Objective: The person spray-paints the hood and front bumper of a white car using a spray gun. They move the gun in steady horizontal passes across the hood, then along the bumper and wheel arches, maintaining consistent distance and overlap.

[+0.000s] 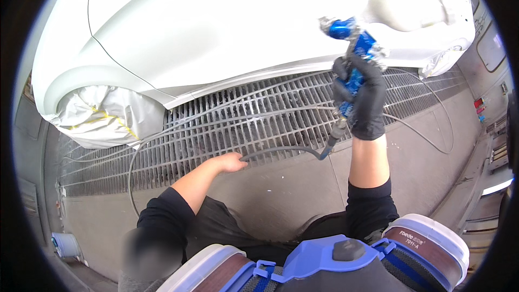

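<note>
My right hand [370, 100], in a black glove, is wrapped round the handle of a blue spray gun [363, 46]. The gun is raised in front of the white car body [227, 27], its head toward the panel; I cannot tell whether paint is coming out. From the gun's lower end a grey air hose [284, 150] runs left to my bare left hand [232, 162], whose fingers are closed round it. My left hand hangs low, over the near edge of the floor grating [216, 130].
Masking film [108, 113] with yellow tape covers the wheel at left, and another wrapped wheel [443, 62] is at right. More hose [427, 143] loops across the grating and floor. A white bucket [66, 244] stands at lower left. My respirator [335, 262] fills the lower edge.
</note>
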Motion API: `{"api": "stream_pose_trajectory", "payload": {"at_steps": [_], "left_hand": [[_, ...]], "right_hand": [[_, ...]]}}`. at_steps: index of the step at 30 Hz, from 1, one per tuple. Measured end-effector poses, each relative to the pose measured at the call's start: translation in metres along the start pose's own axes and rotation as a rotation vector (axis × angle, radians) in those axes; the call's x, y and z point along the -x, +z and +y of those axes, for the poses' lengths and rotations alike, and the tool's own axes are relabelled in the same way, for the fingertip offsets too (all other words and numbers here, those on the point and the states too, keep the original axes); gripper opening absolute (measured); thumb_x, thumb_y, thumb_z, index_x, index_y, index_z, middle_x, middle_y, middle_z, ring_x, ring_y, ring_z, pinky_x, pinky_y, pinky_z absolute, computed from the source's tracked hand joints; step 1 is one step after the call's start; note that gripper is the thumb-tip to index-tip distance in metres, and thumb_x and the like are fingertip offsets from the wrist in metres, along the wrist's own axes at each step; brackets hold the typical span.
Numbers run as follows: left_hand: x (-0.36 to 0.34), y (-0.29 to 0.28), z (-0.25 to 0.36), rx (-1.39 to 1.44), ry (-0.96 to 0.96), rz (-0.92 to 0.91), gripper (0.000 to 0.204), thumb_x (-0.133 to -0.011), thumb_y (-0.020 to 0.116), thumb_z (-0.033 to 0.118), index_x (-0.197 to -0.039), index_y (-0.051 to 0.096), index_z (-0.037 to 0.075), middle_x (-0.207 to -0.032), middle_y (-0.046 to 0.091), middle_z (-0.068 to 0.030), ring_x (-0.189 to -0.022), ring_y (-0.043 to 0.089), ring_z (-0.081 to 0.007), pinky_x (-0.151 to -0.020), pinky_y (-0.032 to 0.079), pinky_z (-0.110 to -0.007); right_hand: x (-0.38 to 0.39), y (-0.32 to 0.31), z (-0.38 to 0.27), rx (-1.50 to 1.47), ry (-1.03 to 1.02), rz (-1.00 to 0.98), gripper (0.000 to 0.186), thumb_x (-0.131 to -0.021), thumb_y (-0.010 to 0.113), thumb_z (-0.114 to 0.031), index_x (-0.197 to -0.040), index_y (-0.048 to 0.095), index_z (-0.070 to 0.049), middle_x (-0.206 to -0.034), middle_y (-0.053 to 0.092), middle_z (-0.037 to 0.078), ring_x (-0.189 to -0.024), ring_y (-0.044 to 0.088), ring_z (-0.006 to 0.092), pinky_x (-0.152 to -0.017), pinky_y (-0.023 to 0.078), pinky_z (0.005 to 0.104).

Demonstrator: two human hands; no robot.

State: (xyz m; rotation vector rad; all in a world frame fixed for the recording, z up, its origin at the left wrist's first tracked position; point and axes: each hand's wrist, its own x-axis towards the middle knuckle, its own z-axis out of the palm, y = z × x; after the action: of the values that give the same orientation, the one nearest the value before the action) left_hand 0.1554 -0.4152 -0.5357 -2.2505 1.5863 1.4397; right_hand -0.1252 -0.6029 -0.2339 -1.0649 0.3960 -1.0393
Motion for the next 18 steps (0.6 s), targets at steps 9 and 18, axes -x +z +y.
{"api": "stream_pose_trajectory", "payload": {"at_steps": [9, 18], "left_hand": [[0.008, 0.004, 0.004, -0.015, -0.043, -0.093, 0.057, -0.100, 0.059, 0.044, -0.130, 0.063, -0.003, -0.124, 0.069, -0.0244, -0.113, 0.067, -0.0368, -0.094, 0.052, -0.046], [0.016, -0.010, 0.008, 0.166, 0.057, 0.002, 0.046, -0.101, 0.059, 0.042, -0.113, 0.066, -0.003, -0.099, 0.071, -0.0169, -0.093, 0.068, -0.0306, -0.083, 0.052, -0.044]], "right_hand": [[0.004, 0.034, 0.037, 0.167, 0.105, -0.297, 0.024, -0.103, 0.057, -0.024, -0.088, 0.065, -0.006, -0.073, 0.057, -0.001, -0.048, 0.044, 0.0034, -0.042, 0.035, 0.0208], [-0.033, -0.034, -0.021, 0.069, -0.253, 0.159, 0.021, -0.093, 0.066, -0.027, -0.094, 0.058, -0.007, -0.077, 0.059, 0.003, -0.045, 0.042, 0.0086, -0.042, 0.032, 0.0224]]}}
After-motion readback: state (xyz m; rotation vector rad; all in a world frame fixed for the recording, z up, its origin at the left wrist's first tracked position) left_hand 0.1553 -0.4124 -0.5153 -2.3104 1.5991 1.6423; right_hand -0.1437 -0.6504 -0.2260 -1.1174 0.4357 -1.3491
